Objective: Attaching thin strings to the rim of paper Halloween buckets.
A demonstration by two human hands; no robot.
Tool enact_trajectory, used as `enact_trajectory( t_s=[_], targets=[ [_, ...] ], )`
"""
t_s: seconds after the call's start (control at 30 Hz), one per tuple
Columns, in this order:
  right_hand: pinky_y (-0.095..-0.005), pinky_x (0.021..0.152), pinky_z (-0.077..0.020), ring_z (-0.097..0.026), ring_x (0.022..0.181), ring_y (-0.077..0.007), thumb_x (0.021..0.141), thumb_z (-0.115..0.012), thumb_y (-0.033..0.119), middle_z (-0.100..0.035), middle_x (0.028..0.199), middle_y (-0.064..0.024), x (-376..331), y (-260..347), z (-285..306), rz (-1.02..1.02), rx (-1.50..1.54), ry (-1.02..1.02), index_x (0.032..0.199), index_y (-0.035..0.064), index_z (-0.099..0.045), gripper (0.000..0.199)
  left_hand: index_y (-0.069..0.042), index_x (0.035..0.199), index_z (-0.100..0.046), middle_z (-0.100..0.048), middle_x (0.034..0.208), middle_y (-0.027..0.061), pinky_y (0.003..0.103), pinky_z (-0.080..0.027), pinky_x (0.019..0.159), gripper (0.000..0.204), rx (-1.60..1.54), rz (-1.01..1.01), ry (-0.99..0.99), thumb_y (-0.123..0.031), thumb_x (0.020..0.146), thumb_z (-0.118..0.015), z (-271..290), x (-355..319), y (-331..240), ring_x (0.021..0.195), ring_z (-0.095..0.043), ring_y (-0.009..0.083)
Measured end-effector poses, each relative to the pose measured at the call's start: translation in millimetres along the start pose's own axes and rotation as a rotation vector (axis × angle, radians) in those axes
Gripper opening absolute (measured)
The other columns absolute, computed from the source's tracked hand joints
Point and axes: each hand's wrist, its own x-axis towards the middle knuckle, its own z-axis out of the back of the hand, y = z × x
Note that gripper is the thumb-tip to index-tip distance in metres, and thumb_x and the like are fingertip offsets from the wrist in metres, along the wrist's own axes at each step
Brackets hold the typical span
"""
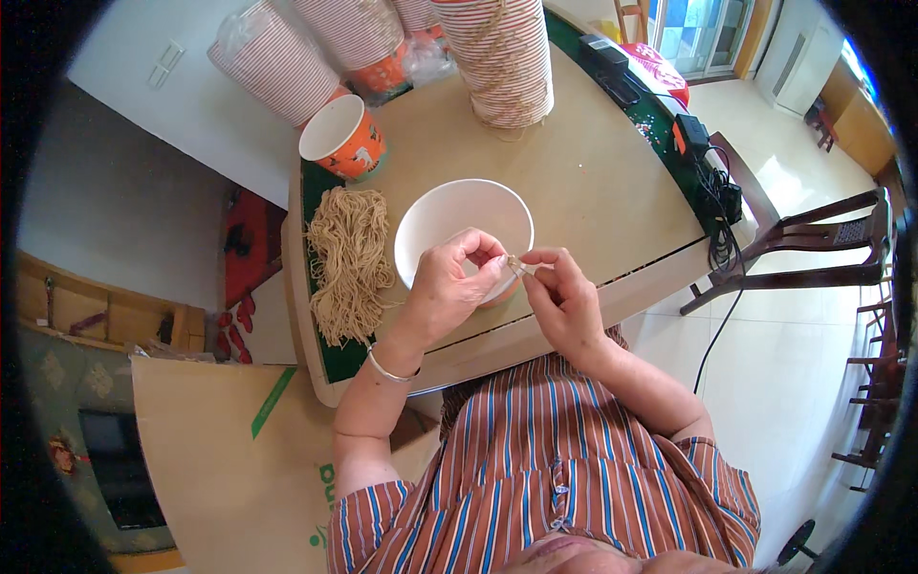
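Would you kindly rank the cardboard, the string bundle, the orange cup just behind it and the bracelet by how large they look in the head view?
1. Cardboard, by far the largest
2. String bundle
3. Orange cup
4. Bracelet, a thin band

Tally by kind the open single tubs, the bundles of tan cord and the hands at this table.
Open single tubs: 2 (far tub, near tub)
Cord bundles: 1 (tan bundle)
Hands: 2 (left hand, right hand)
Total: 5
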Motion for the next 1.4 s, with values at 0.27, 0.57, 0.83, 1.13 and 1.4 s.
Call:
enact_trajectory(
  t_s=[0.27, 0.57, 0.83, 1.13, 1.4],
  targets=[
    [-0.022, 0.055, -0.0409, -0.048, 0.061, -0.0033, 0.095, -0.062, -0.002, -0.058, 0.073, -0.0008, 1, -3, 2, 0.309, -0.203, -0.006, 0.104, 0.0021, -0.063, 0.01, -0.001, 0.095, -0.066, -0.065, 0.088, -0.0008, 0.024, -0.051, 0.082, 0.003, 0.016, 0.025, -0.011, -0.003, 0.093, -0.066, -2, -2, -5, 0.086, -0.06, 0.0069],
    [-0.0229, 0.057, -0.0438, -0.054, 0.064, -0.006, 0.099, -0.063, 0.006, -0.06, 0.074, -0.0024, 12, -1, 4, -0.054, 0.178, 0.053, 0.118, 0.0013, -0.058, 0.02, 0.001, 0.096, -0.066, -0.067, 0.087, 0.0064, 0.028, -0.053, 0.074, 0.008, 0.056, -0.089, -0.023, -0.004, 0.09, -0.065, -1, -5, -2, 0.081, -0.063, 0.011],
    [-0.0207, 0.058, -0.0425, -0.05, 0.067, -0.0009, 0.096, -0.068, 0.005, -0.06, 0.075, 0.0041, 20, -7, 3, -0.09, 0.165, 0.105, 0.101, 0.001, -0.066, 0.007, 0.001, 0.095, -0.066, -0.067, 0.087, 0.0071, 0.029, -0.054, 0.075, 0.006, 0.056, -0.104, -0.034, -0.003, 0.09, -0.066, -2, -5, -3, 0.08, -0.064, 0.013],
    [-0.0197, 0.056, -0.0428, -0.052, 0.068, -0.0005, 0.094, -0.068, 0.004, -0.061, 0.078, 0.003, 17, -8, 4, -0.016, 0.113, 0.036, 0.095, 0.0016, -0.061, 0.007, 0.0, 0.096, -0.065, -0.063, 0.089, 0.0015, 0.025, -0.05, 0.084, 0.004, 0.073, -0.05, 0.004, -0.002, 0.092, -0.065, -1, -6, -6, 0.088, -0.061, 0.0088],
    [-0.0184, 0.056, -0.0371, -0.046, 0.068, 0.0002, 0.097, -0.065, 0.005, -0.055, 0.077, 0.0057, 14, -9, 5, -0.154, 0.256, 0.084, 0.096, 0.0033, -0.059, 0.006, -0.001, 0.098, -0.065, -0.063, 0.09, -0.0004, 0.025, -0.05, 0.084, 0.004, 0.023, -0.031, 0.002, -0.003, 0.094, -0.064, -1, -5, 0, 0.089, -0.059, 0.0076]
  ],
)
